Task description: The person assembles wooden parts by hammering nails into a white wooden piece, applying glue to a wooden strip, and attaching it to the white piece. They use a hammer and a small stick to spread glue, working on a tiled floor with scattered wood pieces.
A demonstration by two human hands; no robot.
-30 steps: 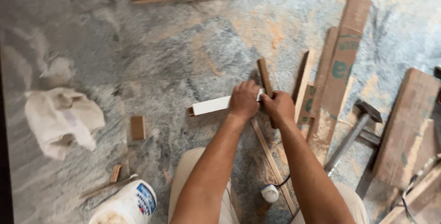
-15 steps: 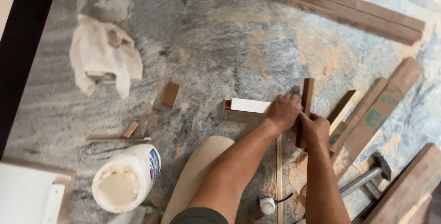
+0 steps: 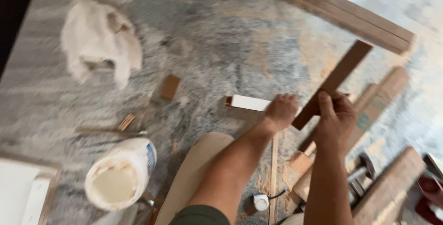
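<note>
Work in hand: joining or fitting two wood pieces on the stone floor [image 3: 221,45].

Left hand [image 3: 281,111]: clenched on the near end of a white-faced strip [image 3: 244,103], pressing it flat to the floor. Strip runs leftward from the hand, far end free.

Right hand [image 3: 336,116]: closed around a dark brown strip [image 3: 339,75], held tilted, upper end raised up and to the right, lower end meeting the white-faced strip just beside the left hand. Exact contact between the two strips hidden by the fingers; cannot tell whether seated.

Step judged: aligning the dark strip against the end of the white one, not yet fixed.

Next move, as judged: calls for steady downward pressure from the left hand and a controlled swing of the dark strip into line, ends kept flush.

Surroundings: open white tub [image 3: 121,173] near the left knee; crumpled cloth [image 3: 99,36] well apart at upper left; small wood block [image 3: 170,87] between cloth and strip; hammer [image 3: 362,174] and offcuts near the right forearm; long boards [image 3: 341,13] at the top.
</note>
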